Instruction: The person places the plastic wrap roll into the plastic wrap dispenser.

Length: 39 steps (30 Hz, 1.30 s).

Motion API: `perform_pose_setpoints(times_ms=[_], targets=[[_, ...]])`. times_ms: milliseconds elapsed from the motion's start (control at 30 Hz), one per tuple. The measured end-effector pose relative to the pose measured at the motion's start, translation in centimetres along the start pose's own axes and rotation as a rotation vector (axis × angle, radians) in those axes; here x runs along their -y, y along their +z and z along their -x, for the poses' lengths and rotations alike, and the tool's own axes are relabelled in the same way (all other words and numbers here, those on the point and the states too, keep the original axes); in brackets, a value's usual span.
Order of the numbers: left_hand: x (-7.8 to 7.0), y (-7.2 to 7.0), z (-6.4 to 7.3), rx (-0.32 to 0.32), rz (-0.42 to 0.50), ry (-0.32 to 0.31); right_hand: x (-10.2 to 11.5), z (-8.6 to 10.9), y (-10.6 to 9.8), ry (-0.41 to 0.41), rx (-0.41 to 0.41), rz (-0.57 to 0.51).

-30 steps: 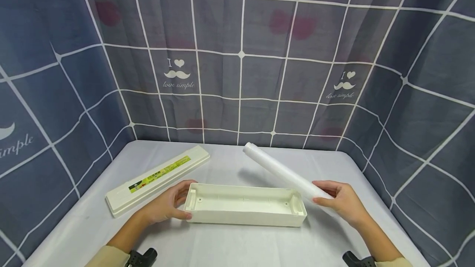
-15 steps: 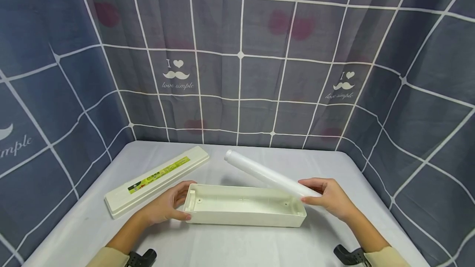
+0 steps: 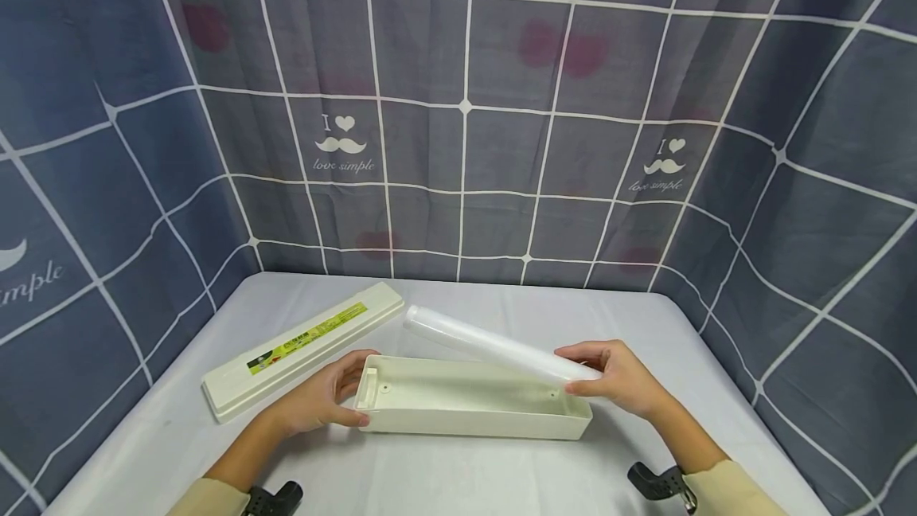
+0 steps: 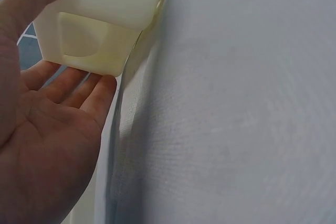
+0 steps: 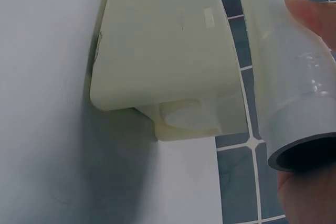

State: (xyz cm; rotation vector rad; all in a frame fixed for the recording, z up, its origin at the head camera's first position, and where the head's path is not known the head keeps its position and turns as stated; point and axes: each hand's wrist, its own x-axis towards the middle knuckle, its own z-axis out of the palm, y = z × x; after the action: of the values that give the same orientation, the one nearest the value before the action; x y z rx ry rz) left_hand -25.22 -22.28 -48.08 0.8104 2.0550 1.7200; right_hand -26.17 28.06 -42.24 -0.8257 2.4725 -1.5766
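Observation:
A cream oblong plastic box [image 3: 473,422], its open top facing up, stands on the white-covered table in the head view. My left hand [image 3: 331,393] grips its left end, thumb on the front wall and fingers behind. The left wrist view shows the recessed end of the box [image 4: 89,38] between that thumb and the fingers. In my right hand [image 3: 619,381] is a roll of cling film [image 3: 487,342], pinched near its right end. It slants over the back of the box, far end up and left. Its hollow core end [image 5: 304,153] faces the right wrist camera, beside the box.
A matching cream lid [image 3: 308,345] with a yellow-green label lies slantwise at the left, just behind my left hand. Blue-grey checked curtains [image 3: 430,142] enclose the table [image 3: 444,476] at the back and both sides.
My right hand has carried the cling film roll leftward and lower, from the right of the box to above its back part. Left hand, box and lid stay in place.

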Motion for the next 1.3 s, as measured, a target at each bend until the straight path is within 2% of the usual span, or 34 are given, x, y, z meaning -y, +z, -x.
perform_pose_setpoints(times_ms=[267,467,733,1000,1300], targets=[[0.1,0.0,-0.1,-0.005,-0.008,0.003,0.0,-0.8,0.7,-0.062,0.061,0.022],[0.3,-0.1,-0.1,0.006,-0.005,0.042,0.0,-1.5,1.1,-0.095,0.106,0.031],[0.3,-0.1,0.1,-0.008,-0.007,0.021,0.3,-2.0,1.5,-0.098,0.140,0.034],[0.4,-0.1,0.1,-0.011,-0.010,0.027,0.3,-2.4,1.8,-0.097,0.170,0.050],[0.4,-0.1,0.1,-0.002,0.012,0.014,0.1,-2.9,2.2,-0.099,0.220,0.001]])
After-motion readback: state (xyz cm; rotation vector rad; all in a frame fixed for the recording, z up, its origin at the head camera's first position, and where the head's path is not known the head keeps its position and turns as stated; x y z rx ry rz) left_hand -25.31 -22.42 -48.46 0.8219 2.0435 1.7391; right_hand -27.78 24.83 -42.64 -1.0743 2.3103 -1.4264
